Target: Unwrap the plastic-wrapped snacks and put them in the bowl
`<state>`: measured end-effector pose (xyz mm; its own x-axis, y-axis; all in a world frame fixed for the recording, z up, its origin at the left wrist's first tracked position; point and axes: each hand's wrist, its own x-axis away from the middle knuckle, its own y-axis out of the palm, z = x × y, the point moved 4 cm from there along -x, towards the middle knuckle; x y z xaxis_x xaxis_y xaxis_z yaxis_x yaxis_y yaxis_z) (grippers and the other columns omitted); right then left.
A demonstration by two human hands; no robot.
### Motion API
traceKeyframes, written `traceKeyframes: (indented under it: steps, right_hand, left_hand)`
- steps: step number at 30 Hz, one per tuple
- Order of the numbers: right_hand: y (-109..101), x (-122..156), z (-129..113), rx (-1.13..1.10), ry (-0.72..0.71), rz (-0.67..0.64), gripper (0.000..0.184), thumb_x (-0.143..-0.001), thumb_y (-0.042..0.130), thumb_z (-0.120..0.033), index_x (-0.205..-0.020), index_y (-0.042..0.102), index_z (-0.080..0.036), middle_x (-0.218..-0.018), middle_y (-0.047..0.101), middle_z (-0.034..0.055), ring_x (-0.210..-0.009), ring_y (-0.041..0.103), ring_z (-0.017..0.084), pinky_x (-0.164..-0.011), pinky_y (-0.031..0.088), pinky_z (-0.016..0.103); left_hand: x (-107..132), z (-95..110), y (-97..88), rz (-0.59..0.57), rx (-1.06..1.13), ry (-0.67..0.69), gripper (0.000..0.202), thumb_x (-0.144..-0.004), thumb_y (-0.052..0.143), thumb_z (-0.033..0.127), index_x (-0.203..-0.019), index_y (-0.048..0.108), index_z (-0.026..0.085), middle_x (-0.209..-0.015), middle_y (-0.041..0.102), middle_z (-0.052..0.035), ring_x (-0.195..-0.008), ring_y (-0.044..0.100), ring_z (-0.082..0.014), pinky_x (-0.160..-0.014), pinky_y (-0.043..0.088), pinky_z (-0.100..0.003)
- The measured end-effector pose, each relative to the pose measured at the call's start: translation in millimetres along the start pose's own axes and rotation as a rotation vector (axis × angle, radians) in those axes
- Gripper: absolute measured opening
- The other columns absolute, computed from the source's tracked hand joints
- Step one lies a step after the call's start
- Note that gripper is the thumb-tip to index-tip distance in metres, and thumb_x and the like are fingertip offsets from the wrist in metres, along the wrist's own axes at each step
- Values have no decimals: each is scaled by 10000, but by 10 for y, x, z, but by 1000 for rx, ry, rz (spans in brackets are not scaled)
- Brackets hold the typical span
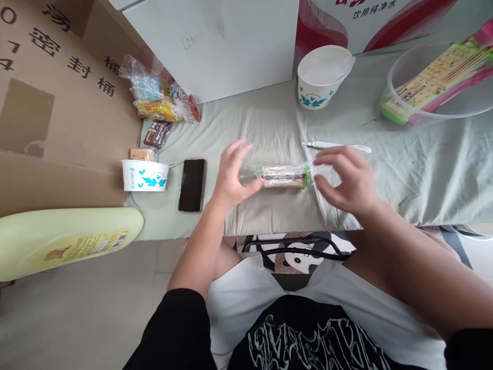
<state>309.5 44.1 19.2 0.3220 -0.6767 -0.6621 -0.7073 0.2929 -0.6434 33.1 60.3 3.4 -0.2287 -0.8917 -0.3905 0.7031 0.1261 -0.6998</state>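
A clear-wrapped pack (285,176) of pale, biscuit-like pieces with a dark band and green-printed ends lies on the cloth in front of me. My left hand (234,177) is at its left end, fingers spread and the thumb tip by the wrapper. At the opposite end is my right hand (346,177), its thumb and fingers curved but apart beside the loose clear film. Whether either hand touches the film is hard to tell. A white-handled knife or cutter (335,147) lies just behind the pack, partly hidden by my right fingers.
A black phone (192,185) and a paper cup (145,176) on its side are at left, near wrapped snacks (165,105) and a yellow bottle (73,239). Behind stand another paper cup (318,95) and a white box (223,46). A clear tub (458,105) holds colourful packaging at right.
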Motion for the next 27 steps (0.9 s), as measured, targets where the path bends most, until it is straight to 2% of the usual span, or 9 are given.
traceKeyframes:
  steps: [3, 5, 7, 11, 14, 17, 20, 23, 27]
  right_hand:
    - [101, 33, -277, 18, -161, -45, 186, -880, 631, -176, -1034, 630, -280, -958, 737, 12, -898, 683, 205, -790, 478, 382]
    - [152, 93, -404, 42, -186, -45, 168, -891, 614, -143, -982, 629, -283, -898, 743, -12, -897, 679, 192, -803, 457, 376]
    - [221, 160, -491, 36, -170, -121, 133, -917, 577, -145, -926, 624, -269, -802, 731, -21, -812, 668, 177, -758, 451, 359]
    - [368, 246, -454, -18, 192, -420, 190, -961, 492, -265, -1068, 643, -224, -839, 750, 43, -738, 676, 214, -616, 451, 348]
    - [397, 268, -344, -153, 562, -533, 410, -954, 488, -419, -1282, 591, -195, -982, 772, 108, -841, 715, 295, -677, 526, 419]
    - [433, 262, -292, -506, 871, -518, 597, -931, 526, -569, -1422, 495, -232, -1171, 749, 132, -949, 726, 318, -839, 573, 516]
    - [557, 242, -339, -1127, 1137, -418, 714, -877, 552, -697, -1451, 442, -286, -1311, 700, 124, -1053, 725, 309, -931, 583, 535]
    - [661, 175, -386, -1633, 1221, -329, 738, -813, 569, -766, -1352, 542, -263, -1219, 735, 116, -1101, 716, 318, -946, 587, 533]
    - [627, 141, -268, -1788, 1247, -246, 610, -729, 731, -662, -1183, 641, -263, -1076, 767, 72, -1081, 721, 293, -931, 604, 472]
  left_hand:
    - [-38, 147, 138, -241, -56, 102, 406, -848, 774, 462, -1186, 715, 245, -1398, 653, -109, -1359, 560, -321, -1147, 439, -495]
    - [-11, 166, 151, -277, -17, 53, 229, -939, 676, 415, -1051, 752, 230, -1258, 731, -96, -1180, 676, -259, -1025, 522, -418]
    - [34, 157, 106, -230, 44, -28, 229, -975, 616, 385, -920, 752, 209, -1105, 774, -86, -1005, 725, -212, -900, 551, -348]
    - [122, 57, -7, -85, 209, -346, 290, -969, 608, 391, -769, 672, 190, -769, 732, -32, -661, 690, -149, -609, 488, -264]
    - [180, -17, 9, 4, 527, -654, 324, -968, 609, 441, -755, 605, 198, -760, 694, -17, -527, 625, -114, -463, 386, -240]
    - [154, 106, 91, 50, 925, -739, 377, -951, 643, 462, -704, 514, 208, -706, 611, 5, -577, 610, -113, -543, 473, -242]
    - [49, 407, 169, 36, 1285, -727, 419, -960, 633, 438, -667, 440, 209, -669, 524, 18, -685, 623, -131, -709, 561, -289]
    - [-82, 688, 167, 35, 1442, -734, 420, -995, 561, 419, -660, 418, 209, -643, 468, 30, -662, 589, -127, -807, 586, -348]
    - [-229, 752, -97, 244, 1359, -646, 422, -1024, 472, 448, -670, 426, 223, -604, 435, 36, -611, 540, -126, -837, 582, -356]
